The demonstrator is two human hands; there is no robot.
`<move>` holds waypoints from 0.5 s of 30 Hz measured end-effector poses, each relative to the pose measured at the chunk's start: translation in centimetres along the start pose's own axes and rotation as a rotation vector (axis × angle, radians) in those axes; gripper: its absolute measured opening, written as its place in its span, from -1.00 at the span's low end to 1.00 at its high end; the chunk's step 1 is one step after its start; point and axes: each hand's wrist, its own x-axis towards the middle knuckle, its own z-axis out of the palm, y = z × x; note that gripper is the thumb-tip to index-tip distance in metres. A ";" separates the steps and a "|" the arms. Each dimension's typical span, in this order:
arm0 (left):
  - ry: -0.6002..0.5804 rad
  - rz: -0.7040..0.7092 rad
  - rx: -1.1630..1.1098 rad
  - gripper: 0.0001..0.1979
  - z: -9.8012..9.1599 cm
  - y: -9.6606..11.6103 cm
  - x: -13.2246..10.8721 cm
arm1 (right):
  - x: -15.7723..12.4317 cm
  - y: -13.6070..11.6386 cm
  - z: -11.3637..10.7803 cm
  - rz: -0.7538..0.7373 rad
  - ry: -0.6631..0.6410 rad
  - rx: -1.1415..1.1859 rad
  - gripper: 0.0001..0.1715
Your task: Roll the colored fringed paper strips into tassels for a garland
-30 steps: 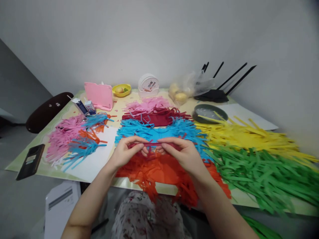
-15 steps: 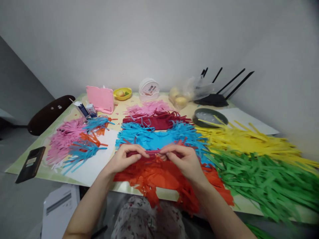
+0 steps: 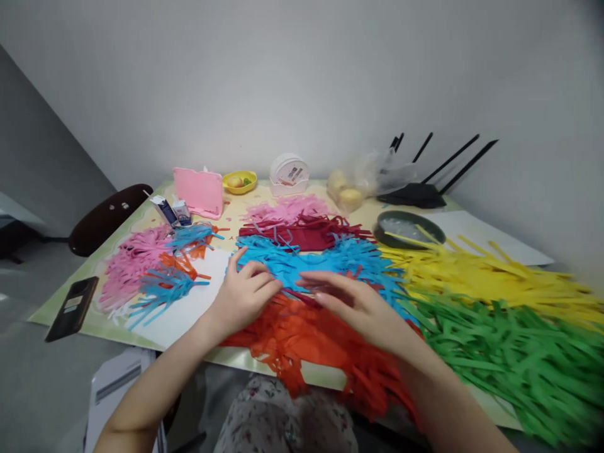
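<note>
A dark red strip of twisted paper point(image 3: 302, 298) stretches between my hands, over a fringed orange-red paper sheet point(image 3: 325, 340). My left hand point(image 3: 248, 292) is closed at the strip's left end, its index finger raised. At the other end is my right hand point(image 3: 358, 305), with thumb and fingers apart beside the strip; part of the strip is hidden behind it. Just beyond lies a fringed blue paper sheet point(image 3: 302, 264). Behind that are a dark red fringed sheet point(image 3: 306, 237) and a pink one point(image 3: 292, 206).
Yellow fringe point(image 3: 495, 280) and green fringe point(image 3: 519, 352) spread across the right. To the left are pink fringe point(image 3: 134, 264), blue-orange tassels point(image 3: 167, 283), white paper point(image 3: 163, 324) and a phone point(image 3: 73, 308). A green bowl point(image 3: 408, 242), bagged fruit point(image 3: 349, 196) and a black router point(image 3: 413, 195) stand farther back.
My left index finger has lifted off the strip. The fingers of my right hand have spread from their pinch, and that hand has shifted slightly right. The view has swung slightly left.
</note>
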 end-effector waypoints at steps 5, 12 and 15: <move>0.251 0.207 0.097 -0.85 0.3 -0.2 -0.4 | 1.5 0.9 2.1 0.179 -0.247 0.477 -0.58; 0.368 -0.058 -0.023 -0.77 2.0 -0.3 -0.9 | 1.7 0.3 4.9 0.174 -0.026 0.700 -0.60; 0.433 -0.262 -0.231 -0.83 3.2 0.6 -0.3 | 2.3 -0.1 5.1 0.079 0.040 0.681 -0.63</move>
